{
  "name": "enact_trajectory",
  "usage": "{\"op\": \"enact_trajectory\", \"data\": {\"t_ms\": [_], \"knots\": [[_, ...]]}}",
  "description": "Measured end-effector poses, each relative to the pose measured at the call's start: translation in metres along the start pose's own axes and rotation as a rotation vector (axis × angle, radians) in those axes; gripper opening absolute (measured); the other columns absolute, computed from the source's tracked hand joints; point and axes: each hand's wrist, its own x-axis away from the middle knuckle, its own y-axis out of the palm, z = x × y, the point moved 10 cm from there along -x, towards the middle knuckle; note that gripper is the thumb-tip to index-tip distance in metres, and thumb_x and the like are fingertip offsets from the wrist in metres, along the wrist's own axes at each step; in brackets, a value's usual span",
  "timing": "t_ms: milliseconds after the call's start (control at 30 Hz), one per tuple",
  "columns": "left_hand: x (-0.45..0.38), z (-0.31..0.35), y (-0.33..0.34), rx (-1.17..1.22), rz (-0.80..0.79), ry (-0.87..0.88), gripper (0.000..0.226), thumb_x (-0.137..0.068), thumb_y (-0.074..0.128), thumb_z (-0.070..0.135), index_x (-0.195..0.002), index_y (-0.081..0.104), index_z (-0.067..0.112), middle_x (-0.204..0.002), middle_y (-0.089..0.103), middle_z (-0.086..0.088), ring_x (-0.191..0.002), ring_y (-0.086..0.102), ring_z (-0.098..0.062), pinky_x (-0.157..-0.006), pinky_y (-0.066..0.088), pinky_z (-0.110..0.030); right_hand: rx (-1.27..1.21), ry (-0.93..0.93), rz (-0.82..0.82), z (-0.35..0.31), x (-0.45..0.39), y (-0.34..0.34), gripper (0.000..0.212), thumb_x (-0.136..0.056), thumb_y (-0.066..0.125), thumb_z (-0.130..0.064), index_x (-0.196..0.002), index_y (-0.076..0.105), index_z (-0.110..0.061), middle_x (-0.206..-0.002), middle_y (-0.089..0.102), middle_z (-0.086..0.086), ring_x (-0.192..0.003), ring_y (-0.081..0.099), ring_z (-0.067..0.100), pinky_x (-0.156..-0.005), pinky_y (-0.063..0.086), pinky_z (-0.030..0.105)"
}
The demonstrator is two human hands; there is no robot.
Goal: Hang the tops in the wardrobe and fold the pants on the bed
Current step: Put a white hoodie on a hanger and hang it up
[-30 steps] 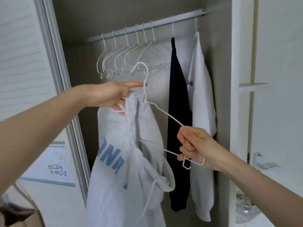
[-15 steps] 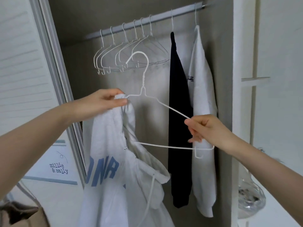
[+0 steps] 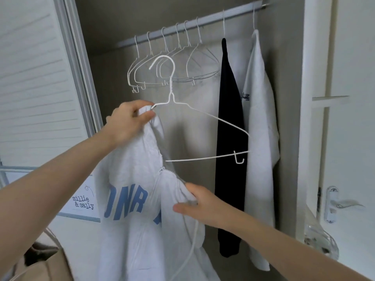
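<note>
Right hand (image 3: 199, 206) gone from the wire hanger (image 3: 203, 116), now lower at 6 o'clock, fingers curled on the free side of the grey hoodie (image 3: 134, 199). Left hand (image 3: 129, 120) at 9 o'clock pinching hoodie shoulder and hanger arm together. Likely next: pulling the second shoulder over the bare arm at 3 o'clock, below the rail (image 3: 192, 23).
</note>
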Motion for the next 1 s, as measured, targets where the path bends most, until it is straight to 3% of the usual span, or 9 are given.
{"op": "enact_trajectory", "data": {"t_ms": [67, 133, 267, 367, 467, 633, 733, 833, 1000], "knots": [[0.004, -0.011, -0.017, 0.004, 0.071, -0.016, 0.022, -0.097, 0.058, 0.032, -0.114, 0.067, 0.022, -0.107, 0.067, -0.009, -0.102, 0.060, -0.027, -0.100, 0.044, -0.046, 0.222, 0.075, -0.046, 0.022, 0.000, -0.008, 0.032, -0.082, 0.056, -0.060, -0.089, 0.059, -0.029, -0.083, 0.061, -0.016, -0.092, 0.059, 0.012, -0.095, 0.039, 0.044], [0.011, -0.018, -0.031, 0.014, 0.109, -0.005, 0.017, -0.097, 0.057, 0.030, -0.107, 0.067, 0.020, -0.101, 0.067, -0.010, -0.088, 0.058, -0.020, -0.088, 0.045, -0.037, 0.425, 0.105, -0.047, 0.043, 0.004, -0.027, 0.024, -0.090, 0.049, -0.056, -0.092, 0.059, -0.034, -0.079, 0.057, -0.018, -0.093, 0.055, 0.010, -0.096, 0.032, 0.041], [0.029, -0.024, -0.036, -0.105, 0.018, 0.073, 0.015, -0.098, 0.055, 0.035, -0.094, 0.066, 0.025, -0.079, 0.060, -0.012, -0.060, 0.043, -0.011, -0.063, 0.035, -0.024, 0.769, 0.044, 0.032, 0.047, -0.001, -0.079, 0.024, -0.097, 0.044, -0.044, -0.112, 0.057, -0.031, -0.090, 0.052, -0.015, -0.116, 0.036, 0.009, -0.108, 0.012, 0.050], [0.038, -0.029, -0.036, -0.113, -0.037, 0.091, 0.019, -0.097, 0.053, 0.037, -0.088, 0.067, 0.027, -0.075, 0.061, -0.010, -0.064, 0.049, -0.019, -0.062, 0.039, -0.028, 0.980, 0.020, 0.059, 0.035, -0.007, -0.109, 0.025, -0.097, 0.044, -0.044, -0.118, 0.054, -0.035, -0.115, 0.055, -0.017, -0.134, 0.018, 0.012, -0.108, 0.001, 0.052], [0.041, -0.042, -0.040, -0.116, -0.069, 0.071, 0.019, -0.095, 0.051, 0.041, -0.087, 0.065, 0.031, -0.075, 0.063, 0.002, -0.068, 0.055, -0.014, -0.066, 0.044, -0.031, 1.057, -0.065, 0.070, 0.017, -0.007, -0.130, 0.025, -0.097, 0.046, -0.043, -0.116, 0.056, -0.029, -0.122, 0.051, -0.019, -0.131, 0.008, 0.010, -0.108, 0.004, 0.044], [0.053, -0.073, -0.040, -0.343, -0.042, 0.010, 0.020, -0.098, 0.042, 0.045, -0.088, 0.056, 0.034, -0.075, 0.064, 0.000, -0.068, 0.059, -0.017, -0.064, 0.047, -0.031, 1.077, -0.260, 0.046, -0.019, 0.001, -0.145, 0.020, -0.098, 0.045, -0.040, -0.107, 0.059, -0.029, -0.102, 0.050, -0.025, -0.131, 0.021, 0.009, -0.091, 0.008, 0.027], [0.063, -0.074, -0.032, -0.349, -0.142, 0.040, 0.029, -0.092, 0.039, 0.052, -0.095, 0.057, 0.030, -0.076, 0.065, -0.002, -0.069, 0.061, -0.016, -0.067, 0.050, -0.036, 1.244, -0.468, 0.170, -0.054, 0.013, -0.159, 0.015, -0.096, 0.050, -0.035, -0.105, 0.062, -0.033, -0.109, 0.057, -0.021, -0.127, 0.031, 0.017, -0.090, 0.011, 0.031], [0.064, -0.058, -0.032, -0.339, -0.200, 0.127, 0.022, -0.093, 0.041, 0.047, -0.093, 0.055, 0.030, -0.064, 0.060, 0.008, -0.060, 0.057, -0.008, -0.055, 0.044, -0.020, 1.389, -0.612, 0.251, -0.080, 0.021, -0.169, 0.020, -0.089, 0.057, -0.018, -0.103, 0.065, -0.029, -0.114, 0.060, -0.010, -0.120, 0.044, 0.030, -0.089, 0.027, 0.044], [0.061, -0.041, -0.063, -0.001, -0.040, 0.059, 0.022, -0.098, 0.047, 0.039, -0.088, 0.064, 0.030, -0.072, 0.065, 0.017, -0.060, 0.059, 0.003, -0.052, 0.042, -0.005, 1.436, -0.674, 0.320, -0.093, 0.021, -0.179, 0.035, -0.077, 0.063, -0.001, -0.105, 0.067, -0.022, -0.118, 0.060, 0.004, -0.108, 0.052, 0.035, -0.082, 0.040, 0.048]]}}
